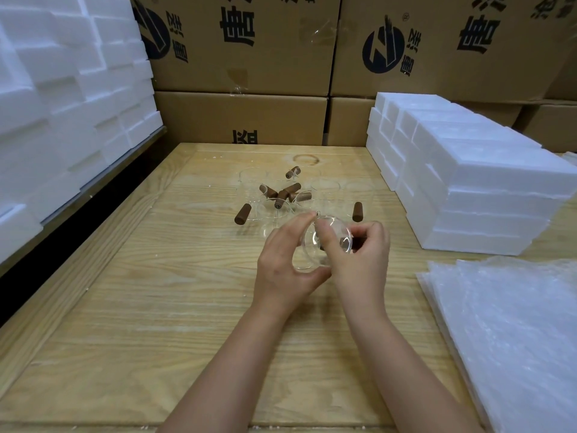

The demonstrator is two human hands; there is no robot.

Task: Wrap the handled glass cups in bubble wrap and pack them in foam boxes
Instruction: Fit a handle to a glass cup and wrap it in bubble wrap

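At frame centre, a handled glass cup [321,242] (not yet wrapped) is gripped by the left hand [281,267] and right hand [359,260]; a bubble wrap sheet [515,339], lower right, is judged needed next.

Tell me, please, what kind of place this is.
Probably a warehouse packing station: stacked printed cardboard cartons behind the wooden table, white foam boxes piled on both sides, and bubble wrap sheets near the handled glass cups.

Clear brown-handled cup [307,246] tilted midair; more cups [282,195] clustered behind; bubble wrap [505,323] right.
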